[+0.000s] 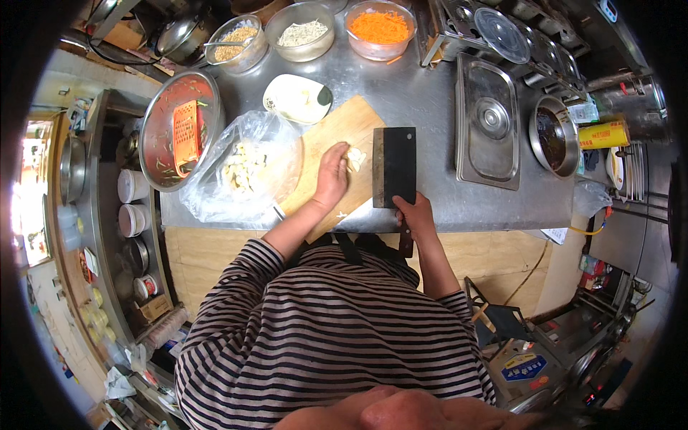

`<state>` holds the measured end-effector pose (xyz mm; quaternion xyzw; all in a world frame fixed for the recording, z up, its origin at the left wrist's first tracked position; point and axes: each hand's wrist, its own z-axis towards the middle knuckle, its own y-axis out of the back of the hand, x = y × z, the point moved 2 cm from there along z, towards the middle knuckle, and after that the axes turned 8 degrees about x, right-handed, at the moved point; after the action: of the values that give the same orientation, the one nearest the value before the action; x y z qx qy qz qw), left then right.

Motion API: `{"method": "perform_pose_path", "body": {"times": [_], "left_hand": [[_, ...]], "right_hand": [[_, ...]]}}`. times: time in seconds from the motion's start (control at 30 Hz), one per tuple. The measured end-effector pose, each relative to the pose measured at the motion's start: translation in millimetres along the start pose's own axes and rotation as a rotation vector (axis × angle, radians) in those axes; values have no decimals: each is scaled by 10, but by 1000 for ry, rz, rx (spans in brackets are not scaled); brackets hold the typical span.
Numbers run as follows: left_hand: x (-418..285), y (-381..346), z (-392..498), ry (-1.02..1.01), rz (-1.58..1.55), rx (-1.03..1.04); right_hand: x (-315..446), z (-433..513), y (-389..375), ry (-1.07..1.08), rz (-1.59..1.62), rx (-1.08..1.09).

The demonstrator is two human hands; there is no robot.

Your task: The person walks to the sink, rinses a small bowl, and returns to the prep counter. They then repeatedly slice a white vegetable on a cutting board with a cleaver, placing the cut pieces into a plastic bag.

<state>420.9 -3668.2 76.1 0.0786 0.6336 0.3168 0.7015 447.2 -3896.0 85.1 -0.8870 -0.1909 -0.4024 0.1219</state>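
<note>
My right hand (415,215) grips the wooden handle of a cleaver (395,166), its broad dark blade lying nearly flat over the right edge of a wooden cutting board (355,121). On the board rests my left hand (333,174), beside a few pale peeled garlic cloves (356,158); its fingers are together, and whether it holds a clove cannot be seen. Left of the board, a clear plastic bag (207,191) partly covers a pile of pale yellowish pieces (244,164). A small white scrap lies near the board's lower edge.
A steel bowl (207,80) with an orange grater (186,137) stands left. Behind are a white dish (290,110), shredded carrot (379,27), pale shreds (302,33) and a bowl of chopped bits (235,43). A steel lid (486,156) and pan of dark sauce (552,137) stand right.
</note>
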Motion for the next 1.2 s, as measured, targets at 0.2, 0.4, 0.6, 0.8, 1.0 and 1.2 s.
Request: {"method": "perform_pose_path", "body": {"times": [0.2,0.4,0.6,0.8,1.0,1.2], "left_hand": [[-89,-190,-35,-32,124,14],[-99,-7,165,44,155,-123],[192,407,986,-60,151,-369],[801,481,1478,76,99,-379],[793,600,1462,156,49,-241],[389,1503,937,63,-119,-358]], "right_hand": [[-22,-29,-407,-34,-68,136],[283,47,-815,106,-210,158],[947,482,-1225,242,-239,167],[1066,835,-1312,195,-305,24],[858,884,-1034,423,-577,-162],[756,616,-935,297,-327,-53]]}}
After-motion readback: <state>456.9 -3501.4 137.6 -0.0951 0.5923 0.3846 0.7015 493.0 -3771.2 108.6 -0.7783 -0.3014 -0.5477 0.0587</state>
